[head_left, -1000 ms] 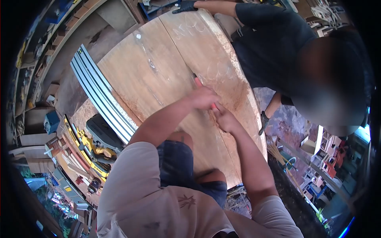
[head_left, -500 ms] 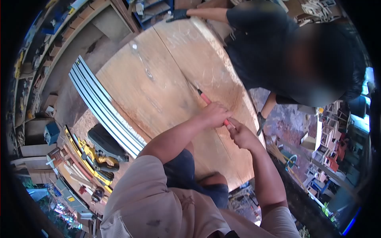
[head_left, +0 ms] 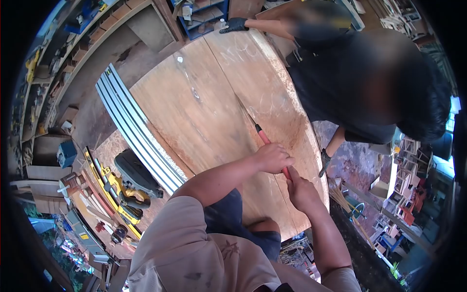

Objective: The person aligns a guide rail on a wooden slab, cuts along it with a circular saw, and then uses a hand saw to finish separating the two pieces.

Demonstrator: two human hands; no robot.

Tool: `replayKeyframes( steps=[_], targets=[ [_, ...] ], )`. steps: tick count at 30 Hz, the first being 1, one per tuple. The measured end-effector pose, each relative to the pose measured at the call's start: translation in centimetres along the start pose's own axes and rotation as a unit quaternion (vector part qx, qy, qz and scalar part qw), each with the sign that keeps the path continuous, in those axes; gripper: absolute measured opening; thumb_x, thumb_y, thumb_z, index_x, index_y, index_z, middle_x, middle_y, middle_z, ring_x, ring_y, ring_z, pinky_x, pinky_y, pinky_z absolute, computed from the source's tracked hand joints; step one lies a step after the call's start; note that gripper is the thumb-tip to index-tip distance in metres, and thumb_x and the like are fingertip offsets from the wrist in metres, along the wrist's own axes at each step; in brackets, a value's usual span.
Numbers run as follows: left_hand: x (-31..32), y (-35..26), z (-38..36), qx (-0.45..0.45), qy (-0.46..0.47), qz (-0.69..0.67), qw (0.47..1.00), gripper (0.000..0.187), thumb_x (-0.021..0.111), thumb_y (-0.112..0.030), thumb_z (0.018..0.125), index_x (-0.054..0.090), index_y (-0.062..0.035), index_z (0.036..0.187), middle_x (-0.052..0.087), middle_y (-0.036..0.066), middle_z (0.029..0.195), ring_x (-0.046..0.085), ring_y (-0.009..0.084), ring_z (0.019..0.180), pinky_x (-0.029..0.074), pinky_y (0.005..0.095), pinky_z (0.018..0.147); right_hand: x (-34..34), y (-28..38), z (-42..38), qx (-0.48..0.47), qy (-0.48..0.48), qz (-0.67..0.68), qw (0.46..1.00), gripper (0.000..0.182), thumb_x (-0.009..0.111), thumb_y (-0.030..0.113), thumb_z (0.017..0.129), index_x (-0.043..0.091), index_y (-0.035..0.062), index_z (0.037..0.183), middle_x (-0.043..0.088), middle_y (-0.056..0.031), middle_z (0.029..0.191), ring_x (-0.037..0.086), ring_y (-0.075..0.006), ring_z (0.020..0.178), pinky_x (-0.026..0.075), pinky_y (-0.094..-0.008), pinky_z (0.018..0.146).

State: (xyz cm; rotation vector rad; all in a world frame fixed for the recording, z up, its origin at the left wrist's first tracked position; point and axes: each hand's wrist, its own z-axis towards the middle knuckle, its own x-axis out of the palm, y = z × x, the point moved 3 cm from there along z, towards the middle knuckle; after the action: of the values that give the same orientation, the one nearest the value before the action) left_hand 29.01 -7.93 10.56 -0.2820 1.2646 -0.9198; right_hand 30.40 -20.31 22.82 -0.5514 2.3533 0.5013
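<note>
A broad wooden slab (head_left: 219, 131) lies in front of me, with a dark straight line running lengthwise through it. Both my hands are wrapped round a red-handled tool (head_left: 263, 136) with a black collar. Its thin dark blade lies along that line, and I cannot tell its exact kind. My left hand (head_left: 274, 158) grips the handle nearer the blade. Behind it, my right hand (head_left: 302, 193) closes on the handle's rear end. Across the slab, a person in dark clothes rests one gloved hand (head_left: 235, 25) on the far edge and another gloved hand (head_left: 325, 163) by the right edge.
A long metal guide rail (head_left: 131, 121) lies along the slab's left side. Beyond it are a black case (head_left: 136, 170) and a yellow power tool (head_left: 127, 200). Shelves (head_left: 73, 53) line the left; a broom (head_left: 338, 193) and stacked wooden frames (head_left: 396, 187) are at right.
My view has shifted, so the slab appears lower and more to the right. Both hands and the red-handled tool have drawn slightly toward me along the line, grip unchanged.
</note>
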Motion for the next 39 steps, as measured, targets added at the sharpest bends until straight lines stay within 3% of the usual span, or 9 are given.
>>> replayKeyframes(
  steps=[6, 8, 14, 20, 22, 29, 31, 34, 39],
  targets=[
    [-0.8, 3.3, -0.8, 0.038, -0.07, -0.024, 0.997, 0.017, 0.069, -0.028, 0.078, 0.06, -0.0131, 0.076, 0.064, 0.005, 0.077, 0.064, 0.0252, 0.084, 0.047, 0.0392, 0.087, 0.2, 0.5, -2.1, -0.016, -0.026, -0.08, 0.996, 0.065, 0.05, 0.012, 0.091, 0.03, 0.0223, 0.152, 0.061, -0.0234, 0.09, 0.066, -0.0419, 0.074, 0.055, -0.0521, 0.069],
    [-1.3, 6.9, -2.2, -0.03, -0.176, 0.091, 0.98, 0.023, 0.07, -0.033, 0.082, 0.061, -0.0129, 0.074, 0.063, 0.005, 0.079, 0.062, 0.0247, 0.087, 0.045, 0.0383, 0.092, 1.4, 0.8, -2.4, -0.01, -0.04, -0.073, 0.996, 0.066, 0.05, 0.011, 0.09, 0.032, 0.0234, 0.152, 0.061, -0.0228, 0.088, 0.066, -0.0416, 0.073, 0.055, -0.0521, 0.068],
    [0.2, 10.6, -1.3, -0.067, -0.097, -0.027, 0.993, 0.028, 0.072, -0.036, 0.079, 0.061, -0.0119, 0.07, 0.061, 0.006, 0.075, 0.06, 0.0276, 0.083, 0.044, 0.0409, 0.088, 1.7, -1.5, -1.5, -0.03, -0.114, -0.026, 0.993, 0.059, 0.052, 0.015, 0.092, 0.038, 0.0234, 0.149, 0.062, -0.0225, 0.084, 0.065, -0.0415, 0.068, 0.055, -0.0513, 0.067],
    [0.3, 14.2, -5.6, -0.172, -0.064, 0.059, 0.981, 0.026, 0.075, -0.037, 0.074, 0.063, -0.0135, 0.073, 0.065, 0.006, 0.079, 0.062, 0.0269, 0.087, 0.045, 0.0395, 0.088, 1.9, -0.3, -1.9, -0.01, -0.081, -0.027, 0.996, 0.057, 0.056, 0.019, 0.093, 0.041, 0.022, 0.147, 0.063, -0.0251, 0.087, 0.064, -0.0446, 0.074, 0.052, -0.0527, 0.07],
    [-0.4, 14.1, -4.8, -0.107, -0.076, 0.047, 0.99, 0.03, 0.073, -0.038, 0.078, 0.059, -0.012, 0.07, 0.062, 0.007, 0.077, 0.061, 0.029, 0.085, 0.044, 0.0411, 0.085, 2.7, 0.7, -2.5, -0.01, -0.09, -0.019, 0.996, 0.058, 0.056, 0.019, 0.093, 0.039, 0.021, 0.148, 0.063, -0.0253, 0.087, 0.064, -0.0457, 0.075, 0.052, -0.0531, 0.071],
    [0.1, 14.4, -4.5, -0.119, -0.025, 0.05, 0.991, 0.027, 0.07, -0.037, 0.081, 0.06, -0.0129, 0.073, 0.063, 0.006, 0.079, 0.061, 0.0276, 0.088, 0.043, 0.0401, 0.086, 1.9, -1.4, -2.0, -0.038, -0.097, 0.004, 0.995, 0.059, 0.055, 0.022, 0.093, 0.038, 0.0163, 0.149, 0.064, -0.0253, 0.093, 0.065, -0.0444, 0.076, 0.054, -0.052, 0.074],
    [0.2, 14.5, -4.7, -0.122, -0.017, 0.014, 0.992, 0.013, 0.072, -0.025, 0.072, 0.064, -0.016, 0.074, 0.065, 0.004, 0.081, 0.062, 0.0261, 0.092, 0.043, 0.0386, 0.088, 2.4, -1.0, -1.9, -0.048, -0.093, 0.004, 0.995, 0.058, 0.055, 0.022, 0.093, 0.039, 0.0164, 0.148, 0.064, -0.0251, 0.094, 0.065, -0.0442, 0.077, 0.054, -0.052, 0.075],
    [0.4, 14.3, -4.8, -0.096, -0.022, 0.043, 0.994, 0.027, 0.068, -0.037, 0.083, 0.061, -0.0125, 0.074, 0.063, 0.006, 0.079, 0.06, 0.0267, 0.091, 0.042, 0.0392, 0.087, 3.8, -0.5, -2.4, -0.017, -0.094, -0.031, 0.995, 0.057, 0.055, 0.024, 0.094, 0.039, 0.0174, 0.148, 0.065, -0.0241, 0.094, 0.066, -0.0431, 0.08, 0.053, -0.0517, 0.076],
    [-0.9, 13.5, -5.4, -0.151, -0.034, 0.06, 0.986, 0.025, 0.069, -0.036, 0.083, 0.063, -0.0132, 0.075, 0.063, 0.004, 0.079, 0.06, 0.0259, 0.092, 0.042, 0.0391, 0.088, 1.4, 1.1, -2.7, -0.029, -0.069, -0.048, 0.996, 0.057, 0.054, 0.024, 0.095, 0.037, 0.019, 0.149, 0.065, -0.0241, 0.095, 0.066, -0.042, 0.082, 0.053, -0.0515, 0.078]
  ],
)
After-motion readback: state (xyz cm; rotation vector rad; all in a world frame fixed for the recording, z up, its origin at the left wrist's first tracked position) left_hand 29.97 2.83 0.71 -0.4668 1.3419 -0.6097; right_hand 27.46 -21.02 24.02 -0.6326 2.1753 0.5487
